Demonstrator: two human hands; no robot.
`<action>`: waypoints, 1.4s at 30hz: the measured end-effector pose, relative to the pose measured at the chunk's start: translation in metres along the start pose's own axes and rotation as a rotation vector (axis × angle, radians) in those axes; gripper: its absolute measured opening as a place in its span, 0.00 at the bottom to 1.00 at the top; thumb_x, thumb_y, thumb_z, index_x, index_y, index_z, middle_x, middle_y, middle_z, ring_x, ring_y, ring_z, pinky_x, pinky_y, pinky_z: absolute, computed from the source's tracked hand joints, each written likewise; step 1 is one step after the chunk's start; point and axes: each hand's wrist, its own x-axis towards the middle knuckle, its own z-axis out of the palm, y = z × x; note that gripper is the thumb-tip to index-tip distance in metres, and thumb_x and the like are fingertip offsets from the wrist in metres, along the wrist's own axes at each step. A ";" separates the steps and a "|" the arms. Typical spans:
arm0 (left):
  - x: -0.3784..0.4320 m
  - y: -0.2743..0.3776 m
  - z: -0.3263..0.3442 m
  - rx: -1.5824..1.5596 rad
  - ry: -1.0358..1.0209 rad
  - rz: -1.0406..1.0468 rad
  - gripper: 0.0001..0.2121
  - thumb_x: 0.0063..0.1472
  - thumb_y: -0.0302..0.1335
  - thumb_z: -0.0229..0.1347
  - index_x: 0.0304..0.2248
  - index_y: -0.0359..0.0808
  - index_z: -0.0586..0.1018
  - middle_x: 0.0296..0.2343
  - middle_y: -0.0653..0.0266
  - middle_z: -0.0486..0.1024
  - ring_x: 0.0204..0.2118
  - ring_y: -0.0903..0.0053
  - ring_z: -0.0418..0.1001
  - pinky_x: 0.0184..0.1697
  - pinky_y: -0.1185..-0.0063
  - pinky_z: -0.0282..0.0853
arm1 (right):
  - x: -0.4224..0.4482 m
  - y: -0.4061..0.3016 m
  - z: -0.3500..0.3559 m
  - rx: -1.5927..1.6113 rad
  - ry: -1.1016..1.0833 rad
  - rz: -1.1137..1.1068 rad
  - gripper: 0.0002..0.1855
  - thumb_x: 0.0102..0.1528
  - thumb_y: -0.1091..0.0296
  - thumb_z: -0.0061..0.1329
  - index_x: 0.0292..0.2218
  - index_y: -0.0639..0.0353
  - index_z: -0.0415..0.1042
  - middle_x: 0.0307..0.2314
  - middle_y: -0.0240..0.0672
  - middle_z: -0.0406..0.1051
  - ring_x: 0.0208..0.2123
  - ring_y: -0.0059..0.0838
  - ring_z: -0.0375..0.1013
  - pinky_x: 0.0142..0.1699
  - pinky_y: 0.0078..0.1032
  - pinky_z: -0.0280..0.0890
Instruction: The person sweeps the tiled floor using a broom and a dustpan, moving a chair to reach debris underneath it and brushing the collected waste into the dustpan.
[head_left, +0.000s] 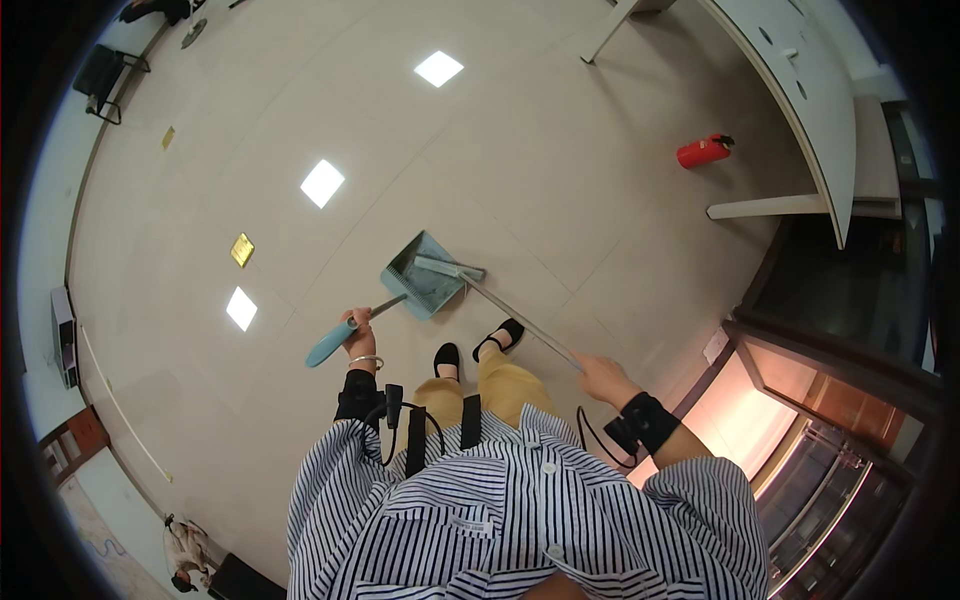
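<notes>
My left hand (360, 334) grips the long handle of a light blue dustpan (420, 292), near its blue plastic grip (328, 346). The pan rests on the tiled floor ahead of my feet, with a comb of teeth along its handle side. Closed around the metal pole of a broom (517, 319) is my right hand (606, 379). The broom head (450, 266) lies across the mouth of the dustpan, partly inside it and partly past its right edge. Dark smudges mark the inside of the pan; whether they are loose dirt I cannot tell.
A red fire extinguisher (703, 151) stands at the right, near a white table (806, 97). Gold-coloured plates (242, 250) are on the floor at left. A black chair (105, 79) is by the far-left wall, and a person (187, 555) is at the lower left.
</notes>
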 end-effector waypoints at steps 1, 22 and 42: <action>0.000 0.000 0.001 0.026 -0.004 0.029 0.13 0.52 0.32 0.44 0.20 0.30 0.71 0.20 0.61 0.73 0.23 0.77 0.68 0.30 0.79 0.64 | -0.007 0.002 -0.008 -0.003 -0.005 -0.006 0.25 0.46 0.71 0.35 0.48 0.54 0.55 0.26 0.50 0.68 0.29 0.49 0.67 0.36 0.38 0.61; -0.016 -0.026 -0.042 -0.063 0.149 -0.187 0.11 0.49 0.33 0.44 0.21 0.32 0.71 0.19 0.66 0.72 0.18 0.83 0.63 0.23 0.84 0.60 | 0.054 -0.038 0.002 -0.054 -0.089 0.026 0.25 0.45 0.72 0.36 0.47 0.60 0.56 0.30 0.53 0.66 0.33 0.48 0.66 0.38 0.37 0.61; -0.076 -0.054 -0.066 -0.448 0.634 -0.283 0.08 0.48 0.32 0.47 0.19 0.35 0.67 0.26 0.61 0.73 0.23 0.84 0.66 0.22 0.86 0.58 | 0.255 -0.100 -0.078 -0.154 0.170 -0.010 0.19 0.45 0.78 0.37 0.42 0.67 0.58 0.30 0.53 0.67 0.34 0.48 0.66 0.37 0.36 0.63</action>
